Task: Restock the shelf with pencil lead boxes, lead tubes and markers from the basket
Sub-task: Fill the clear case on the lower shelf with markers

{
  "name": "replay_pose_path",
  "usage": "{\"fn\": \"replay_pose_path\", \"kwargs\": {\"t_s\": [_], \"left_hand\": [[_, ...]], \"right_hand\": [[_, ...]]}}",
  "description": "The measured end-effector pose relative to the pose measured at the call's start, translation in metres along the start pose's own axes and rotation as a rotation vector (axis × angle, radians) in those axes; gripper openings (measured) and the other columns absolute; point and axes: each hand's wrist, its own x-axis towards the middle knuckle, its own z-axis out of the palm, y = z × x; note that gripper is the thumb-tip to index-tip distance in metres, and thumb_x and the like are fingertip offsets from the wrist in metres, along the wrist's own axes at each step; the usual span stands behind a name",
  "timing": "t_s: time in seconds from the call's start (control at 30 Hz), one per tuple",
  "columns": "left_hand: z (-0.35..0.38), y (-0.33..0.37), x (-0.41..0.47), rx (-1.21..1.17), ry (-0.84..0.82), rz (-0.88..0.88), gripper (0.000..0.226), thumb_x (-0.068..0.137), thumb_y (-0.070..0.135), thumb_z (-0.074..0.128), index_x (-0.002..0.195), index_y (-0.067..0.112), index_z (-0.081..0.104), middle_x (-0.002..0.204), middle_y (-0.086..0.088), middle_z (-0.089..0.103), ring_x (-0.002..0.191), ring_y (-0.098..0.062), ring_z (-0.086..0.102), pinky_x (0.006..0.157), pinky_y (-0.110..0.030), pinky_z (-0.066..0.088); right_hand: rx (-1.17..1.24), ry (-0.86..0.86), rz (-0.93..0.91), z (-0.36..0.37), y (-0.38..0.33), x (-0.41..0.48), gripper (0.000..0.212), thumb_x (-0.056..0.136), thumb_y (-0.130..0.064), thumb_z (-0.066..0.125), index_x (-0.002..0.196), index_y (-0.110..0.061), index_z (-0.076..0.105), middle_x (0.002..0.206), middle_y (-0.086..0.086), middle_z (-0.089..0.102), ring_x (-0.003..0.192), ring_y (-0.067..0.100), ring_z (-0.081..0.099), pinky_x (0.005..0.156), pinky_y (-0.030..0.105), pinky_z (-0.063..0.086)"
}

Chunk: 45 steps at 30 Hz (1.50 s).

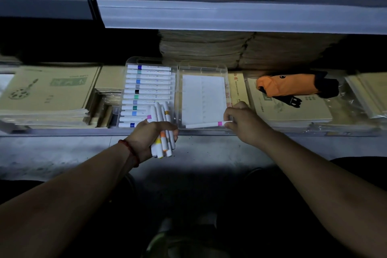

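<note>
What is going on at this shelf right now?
A person is stocking markers on a low shelf. The left hand grips a bundle of markers. The right hand pinches a pink-banded marker lying at the front of the right half of a clear tray. The tray's left half holds a row of markers.

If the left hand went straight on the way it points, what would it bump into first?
Probably the row of markers in the left clear tray: the bundle of markers that the left hand grips aims there. Depth is hard to judge.
</note>
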Motion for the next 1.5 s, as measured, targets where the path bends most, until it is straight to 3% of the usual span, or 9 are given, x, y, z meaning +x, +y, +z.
{"fn": "replay_pose_path", "kwargs": {"t_s": [0.13,0.23,0.43,0.53,0.77,0.97,1.2,1.3,1.5], "left_hand": [[0.010,-0.002,-0.003,0.006,-0.185,-0.103,0.039,0.088,-0.001,0.065,0.124,-0.012,0.058,0.077,-0.015,0.063,0.058,-0.020,0.063,0.050,-0.026,0.053],[0.015,-0.006,-0.001,0.039,-0.200,-0.051,0.034,0.085,-0.002,0.069,0.117,0.001,0.060,0.091,-0.021,0.063,0.064,-0.024,0.064,0.056,-0.030,0.055],[0.019,-0.005,0.001,0.097,-0.154,-0.064,0.035,0.083,-0.003,0.069,0.117,-0.006,0.063,0.092,-0.023,0.065,0.065,-0.025,0.066,0.057,-0.030,0.056],[0.020,-0.005,0.001,0.086,-0.155,-0.048,0.046,0.069,0.001,0.075,0.113,-0.002,0.064,0.102,-0.024,0.064,0.070,-0.026,0.067,0.063,-0.033,0.057],[0.018,-0.003,0.002,0.090,-0.190,-0.053,0.033,0.080,-0.006,0.069,0.112,0.000,0.063,0.084,-0.018,0.063,0.065,-0.024,0.065,0.060,-0.031,0.057],[0.020,-0.004,0.005,0.097,-0.165,-0.057,0.032,0.086,-0.008,0.062,0.117,0.000,0.065,0.083,-0.017,0.063,0.065,-0.024,0.064,0.060,-0.031,0.057],[0.021,-0.006,0.007,0.113,-0.132,-0.038,0.053,0.070,-0.003,0.074,0.122,-0.007,0.062,0.093,-0.022,0.064,0.068,-0.026,0.066,0.062,-0.033,0.057],[0.024,-0.010,0.008,0.118,-0.095,-0.002,0.043,0.076,-0.009,0.072,0.118,-0.009,0.063,0.099,-0.025,0.065,0.068,-0.027,0.067,0.063,-0.034,0.058],[0.027,-0.002,0.004,0.188,-0.090,0.012,0.010,0.085,-0.009,0.067,0.094,-0.006,0.068,0.082,-0.021,0.069,0.063,-0.024,0.066,0.059,-0.030,0.058]], "right_hand": [[0.075,0.089,0.027,0.003,0.001,0.003,0.009,0.082,-0.018,0.081,0.083,-0.018,0.073,0.101,0.004,0.051,0.085,0.015,0.053,0.069,0.014,0.036],[0.112,0.104,0.044,0.008,0.005,0.004,0.007,0.081,-0.014,0.081,0.077,-0.018,0.076,0.100,0.003,0.053,0.088,0.016,0.055,0.071,0.010,0.036],[0.238,0.127,0.146,0.014,0.009,0.012,0.014,0.080,-0.016,0.080,0.077,-0.024,0.070,0.114,0.003,0.049,0.109,0.019,0.054,0.088,0.028,0.050],[0.485,0.108,0.295,0.012,0.003,0.014,0.025,0.078,-0.008,0.082,0.082,-0.020,0.061,0.111,0.004,0.052,0.104,0.027,0.062,0.075,0.042,0.063],[0.629,0.090,0.360,0.006,-0.004,0.015,0.032,0.078,0.007,0.078,0.086,-0.012,0.054,0.097,-0.006,0.049,0.098,0.027,0.064,0.072,0.042,0.064],[0.751,0.013,0.405,-0.003,0.006,0.016,0.029,0.082,0.019,0.064,0.091,-0.009,0.062,0.100,0.002,0.050,0.099,0.023,0.061,0.075,0.042,0.064],[0.734,-0.033,0.382,-0.009,0.011,0.012,0.038,0.079,0.020,0.060,0.099,-0.011,0.067,0.107,0.007,0.050,0.103,0.022,0.059,0.078,0.039,0.064],[0.718,-0.027,0.369,-0.006,0.013,0.014,0.031,0.082,0.014,0.063,0.098,-0.012,0.066,0.104,0.005,0.051,0.104,0.026,0.062,0.079,0.041,0.063],[-0.008,0.114,0.057,-0.001,0.004,0.009,0.011,0.092,-0.016,0.063,0.100,-0.023,0.059,0.113,0.000,0.043,0.110,0.025,0.055,0.083,0.032,0.051]]}}
